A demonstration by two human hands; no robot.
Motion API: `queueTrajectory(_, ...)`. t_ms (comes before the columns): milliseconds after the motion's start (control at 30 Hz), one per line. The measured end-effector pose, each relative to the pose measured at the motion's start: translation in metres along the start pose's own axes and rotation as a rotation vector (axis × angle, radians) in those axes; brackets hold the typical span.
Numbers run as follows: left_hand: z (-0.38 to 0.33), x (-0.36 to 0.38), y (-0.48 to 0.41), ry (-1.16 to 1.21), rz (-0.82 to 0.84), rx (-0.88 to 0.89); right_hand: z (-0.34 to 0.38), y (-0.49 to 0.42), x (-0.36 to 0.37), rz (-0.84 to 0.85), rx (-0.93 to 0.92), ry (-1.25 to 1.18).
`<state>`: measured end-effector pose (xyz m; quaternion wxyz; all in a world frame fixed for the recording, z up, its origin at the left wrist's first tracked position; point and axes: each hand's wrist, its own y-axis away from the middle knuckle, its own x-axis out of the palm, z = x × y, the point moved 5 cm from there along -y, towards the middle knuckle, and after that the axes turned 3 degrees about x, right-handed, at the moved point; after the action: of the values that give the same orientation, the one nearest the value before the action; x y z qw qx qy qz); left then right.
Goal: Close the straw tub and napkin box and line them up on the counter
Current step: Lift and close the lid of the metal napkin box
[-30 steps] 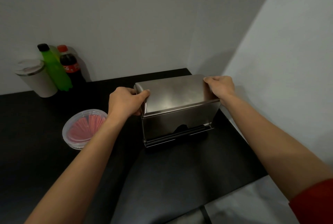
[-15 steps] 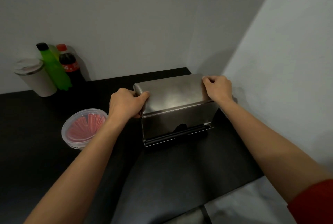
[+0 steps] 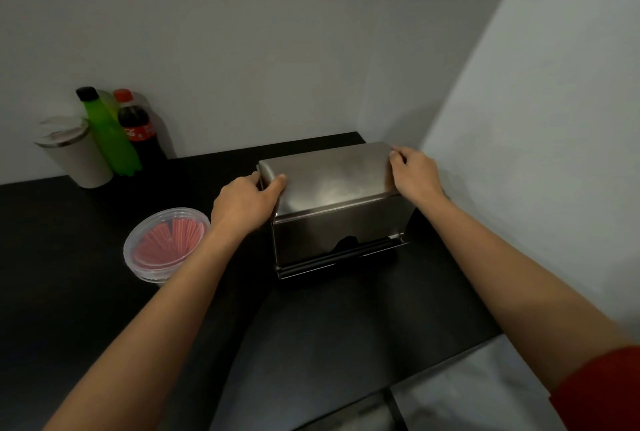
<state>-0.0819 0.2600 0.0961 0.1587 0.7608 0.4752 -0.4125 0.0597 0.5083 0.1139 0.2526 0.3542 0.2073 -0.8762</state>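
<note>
The napkin box (image 3: 337, 208) is stood near the far right corner of the counter (image 3: 86, 292), close to the side wall; its steel lid appears lowered, and it is gripped at both ends, the left hand (image 3: 244, 203) curled around the left end, the right hand (image 3: 414, 174) clasped over the right end, probably so the box can be pressed shut and squared; the straw tub (image 3: 166, 243) is set just left of the box, apart from it, its clear lid seemingly on; bottles and a cup are kept at the far left edge, away from the work.
</note>
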Motion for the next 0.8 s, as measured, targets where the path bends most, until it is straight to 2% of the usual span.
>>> queueTrajectory(100,0.002,0.003,0.003,0.148,0.000,-0.013,-0.001,0.006,-0.002,0.013,0.010,-0.019)
queueTrajectory(300,-0.002,0.007,0.019,0.366,0.022,-0.067,0.007,0.024,-0.009,-0.027,-0.091,0.120)
queueTrajectory(800,-0.012,-0.026,0.097,0.257,-0.213,0.006,0.045,0.100,0.006,0.066,-0.341,0.069)
